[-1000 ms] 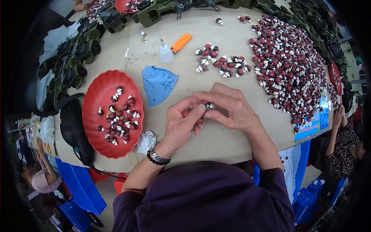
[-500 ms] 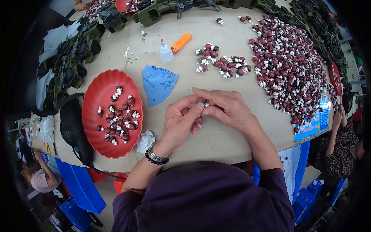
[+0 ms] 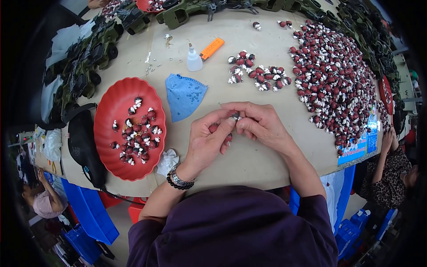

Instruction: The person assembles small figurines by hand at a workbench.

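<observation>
In front of my chest, both hands meet over small dark-red, black and white painted figures. My left hand (image 3: 202, 140) is closed around several of them; one red figure (image 3: 214, 127) shows between its fingers. At its thumb tip sits another figure (image 3: 234, 115) with a black top and a white part. The right hand (image 3: 267, 127) pinches at that same figure, thumb and fingers close together. What exactly lies between those fingertips is partly hidden. To the left, a scalloped red dish (image 3: 104, 147) holds more such figures.
A large pile of figures (image 3: 331, 80) covers the right side, with a smaller group (image 3: 260, 75) nearer the middle. Ahead lie a blue cloth (image 3: 184, 98), a dropper bottle (image 3: 194, 61) and an orange cutter (image 3: 212, 48). Green toy vehicles (image 3: 100, 51) line the back. A crumpled tissue (image 3: 168, 161) sits beside the dish.
My right fingers have curled in slightly at the figure. My left hand keeps its hold. The whole view has shifted a little.
</observation>
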A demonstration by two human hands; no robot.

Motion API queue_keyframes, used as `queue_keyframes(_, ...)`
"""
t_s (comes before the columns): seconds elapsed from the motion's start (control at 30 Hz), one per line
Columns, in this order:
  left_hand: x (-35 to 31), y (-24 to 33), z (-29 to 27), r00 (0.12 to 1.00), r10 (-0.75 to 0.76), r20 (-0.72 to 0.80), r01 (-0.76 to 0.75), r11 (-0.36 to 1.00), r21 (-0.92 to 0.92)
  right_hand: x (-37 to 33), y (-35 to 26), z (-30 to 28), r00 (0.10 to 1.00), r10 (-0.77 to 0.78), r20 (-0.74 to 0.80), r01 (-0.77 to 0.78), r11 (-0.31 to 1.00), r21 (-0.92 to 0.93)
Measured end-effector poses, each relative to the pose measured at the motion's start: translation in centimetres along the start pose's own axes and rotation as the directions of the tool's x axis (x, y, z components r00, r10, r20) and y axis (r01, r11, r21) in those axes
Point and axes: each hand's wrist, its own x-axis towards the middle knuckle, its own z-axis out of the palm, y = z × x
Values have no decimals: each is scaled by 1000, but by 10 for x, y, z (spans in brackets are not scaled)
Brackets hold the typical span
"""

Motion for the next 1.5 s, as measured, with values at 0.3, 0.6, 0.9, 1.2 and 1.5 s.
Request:
queue_keyframes(0.3,-1,3,1,1000,-11,-3,11,1000,0,0,7,1,1000,21,-6,-20,994,112)
queue_keyframes(0.6,-2,5,3,1000,-5,-17,6,1000,14,1,9,5,999,30,-23,-27,988,151)
queue_keyframes(0.9,-2,4,2,999,-10,-35,10,1000,20,1,12,7,1000,25,-16,-23,989,144)
queue_keyframes(1.2,-1,6,3,999,-22,-44,22,1000,1,1,11,7,999,24,-22,-20,988,155)
queue_keyframes(1.5,1,9,0,965,-241,99,261,878,-403,0,13,8,967,-226,-117,193,952,-238)
